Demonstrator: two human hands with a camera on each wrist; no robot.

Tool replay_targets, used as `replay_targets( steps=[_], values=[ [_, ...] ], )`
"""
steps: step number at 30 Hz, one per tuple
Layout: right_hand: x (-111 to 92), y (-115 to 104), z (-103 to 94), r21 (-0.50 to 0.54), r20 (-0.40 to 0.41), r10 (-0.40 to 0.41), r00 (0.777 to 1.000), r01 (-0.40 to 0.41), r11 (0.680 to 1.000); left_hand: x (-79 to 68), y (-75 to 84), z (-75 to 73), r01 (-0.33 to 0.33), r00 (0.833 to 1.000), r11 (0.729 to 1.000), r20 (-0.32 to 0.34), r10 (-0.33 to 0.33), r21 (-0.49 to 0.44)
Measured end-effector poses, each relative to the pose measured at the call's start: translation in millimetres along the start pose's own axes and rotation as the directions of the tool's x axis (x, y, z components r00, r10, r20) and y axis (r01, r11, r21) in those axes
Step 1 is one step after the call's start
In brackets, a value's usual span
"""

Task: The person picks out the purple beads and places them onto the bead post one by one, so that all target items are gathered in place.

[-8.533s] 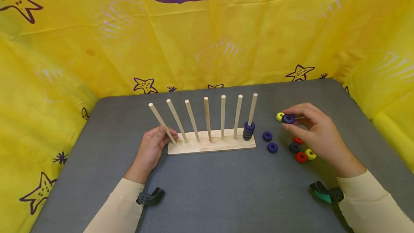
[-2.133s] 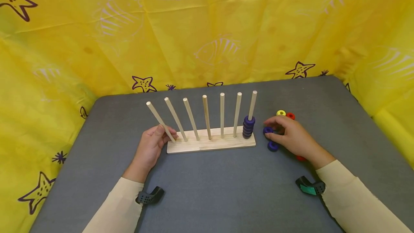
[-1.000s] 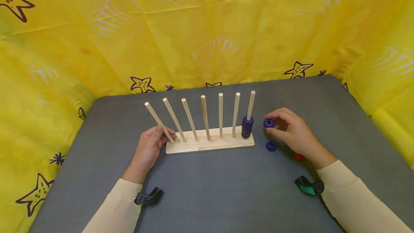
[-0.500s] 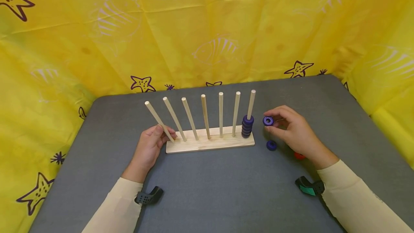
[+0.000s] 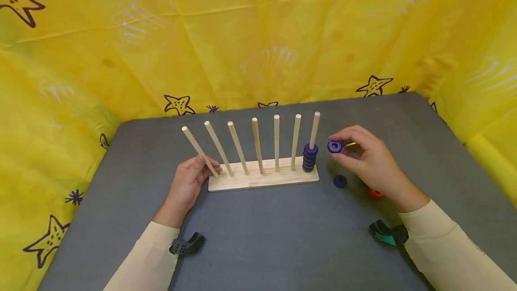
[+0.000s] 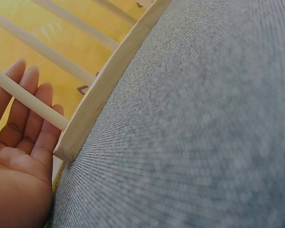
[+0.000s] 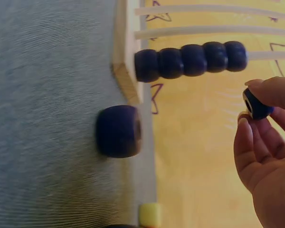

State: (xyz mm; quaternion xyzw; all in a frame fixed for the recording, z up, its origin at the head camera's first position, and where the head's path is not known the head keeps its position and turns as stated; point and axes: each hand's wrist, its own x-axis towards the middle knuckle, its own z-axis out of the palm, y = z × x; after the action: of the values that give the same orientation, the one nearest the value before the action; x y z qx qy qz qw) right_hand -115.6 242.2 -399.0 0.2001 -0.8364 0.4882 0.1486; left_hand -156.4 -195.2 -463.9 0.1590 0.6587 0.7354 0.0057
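My left hand (image 5: 189, 185) holds the left end of a wooden peg rack (image 5: 262, 178), its thumb at the front of the leftmost peg (image 5: 200, 152) and fingers behind it. In the left wrist view those fingers (image 6: 26, 102) lie behind the peg; the thumb is out of sight. My right hand (image 5: 371, 160) pinches a blue ring bead (image 5: 335, 147) between thumb and fingertips, raised just right of the rack. Several dark blue beads (image 5: 309, 158) are stacked on the rightmost peg, whose upper part is bare. Another blue bead (image 5: 340, 181) lies on the table below the right hand.
A red bead (image 5: 376, 193) shows partly under the right wrist. Yellow (image 5: 350, 144) peeks between the right fingers, and a yellow bead (image 7: 149, 214) stands in the right wrist view. The grey table (image 5: 258, 237) ends at a yellow patterned cloth (image 5: 274, 57).
The stack on the rightmost peg is taller than at first. My right hand has taken a blue bead from the table and raised it. The left hand stays on the rack.
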Motion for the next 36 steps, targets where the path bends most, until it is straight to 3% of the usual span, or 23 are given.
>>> replay_targets(
  steps=[19, 29, 36],
  values=[
    [22.4, -39.9, -13.4, -0.002, -0.068, -0.091, 0.993, 0.091, 0.996, -0.4, -0.8, -0.4, 0.001, 1.000, 1.000, 0.006, -0.001, 0.010],
    [36.2, -58.1, -15.6, 0.086, -0.083, -0.149, 0.985, 0.156, 0.984, -0.1, -1.0, -1.0, -0.005, 1.000, 1.000, 0.005, 0.005, 0.006],
    [43.4, -66.2, -14.1, 0.086, -0.083, -0.164, 0.983, 0.171, 0.982, 0.2, -1.3, -1.7, -0.003, 1.000, 1.000, 0.005, 0.003, 0.015]
  ],
)
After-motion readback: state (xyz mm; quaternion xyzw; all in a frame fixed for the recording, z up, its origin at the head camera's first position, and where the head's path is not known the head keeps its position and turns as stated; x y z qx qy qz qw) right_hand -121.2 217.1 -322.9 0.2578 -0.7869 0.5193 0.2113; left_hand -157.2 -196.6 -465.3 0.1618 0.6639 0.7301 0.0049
